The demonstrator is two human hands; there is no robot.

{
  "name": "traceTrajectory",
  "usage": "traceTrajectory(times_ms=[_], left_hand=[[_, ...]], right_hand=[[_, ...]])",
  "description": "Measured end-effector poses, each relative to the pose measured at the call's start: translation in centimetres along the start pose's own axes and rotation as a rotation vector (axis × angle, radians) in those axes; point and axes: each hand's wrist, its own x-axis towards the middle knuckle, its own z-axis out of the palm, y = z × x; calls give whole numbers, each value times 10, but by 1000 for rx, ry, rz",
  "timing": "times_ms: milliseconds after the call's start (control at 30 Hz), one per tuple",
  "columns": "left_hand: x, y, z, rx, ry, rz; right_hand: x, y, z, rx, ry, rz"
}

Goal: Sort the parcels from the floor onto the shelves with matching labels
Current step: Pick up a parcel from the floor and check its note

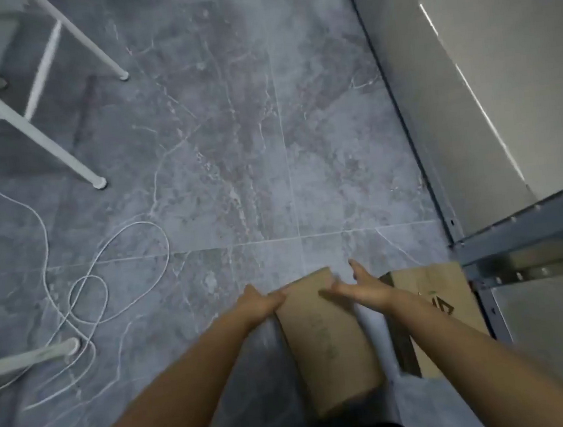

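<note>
A long brown cardboard parcel [327, 343] is low in the head view, over the grey floor. My left hand [259, 303] grips its far left corner. My right hand [359, 290] lies across its far right edge, fingers spread with the thumb on top. A second brown parcel [433, 305] with a dark printed mark lies just to the right, next to the shelf post; my right forearm covers part of it. Blur makes the writing on both parcels unreadable.
A grey metal shelf unit [501, 226] with pale boards fills the right side. White table or stand legs [100, 182] stand at the upper left, another leg [62, 348] at the left. A looped white cable [88, 294] lies on the grey marble floor [232, 149].
</note>
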Motion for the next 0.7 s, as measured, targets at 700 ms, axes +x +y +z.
traceTrajectory(times_ms=[700], left_hand=[[-152,85,-31,-387,32,-92]], right_hand=[[-117,-91,7,282,-64,81]])
